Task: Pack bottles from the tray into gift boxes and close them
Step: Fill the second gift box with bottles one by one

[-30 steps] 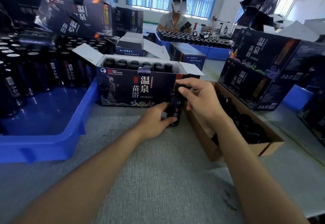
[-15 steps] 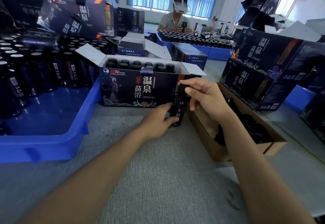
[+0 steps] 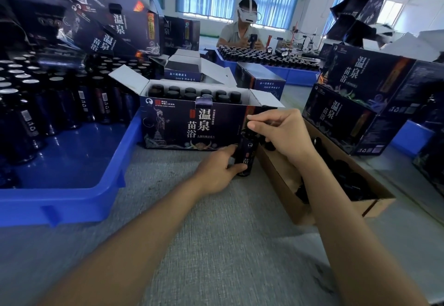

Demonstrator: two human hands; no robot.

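Bottle (image 3: 246, 154) stood on table (image 3: 216, 233) at open gift box's (image 3: 192, 125) front right corner
Left hand (image 3: 216, 171) gripped its base, right hand (image 3: 283, 132) pinched its cap; risk: pinch slipping on lift, bottle toppling against box

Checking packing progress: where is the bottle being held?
Head view, just right of centre: the bottle stands upright between the open gift box and the brown carton, left hand gripping its base, right hand holding its cap.
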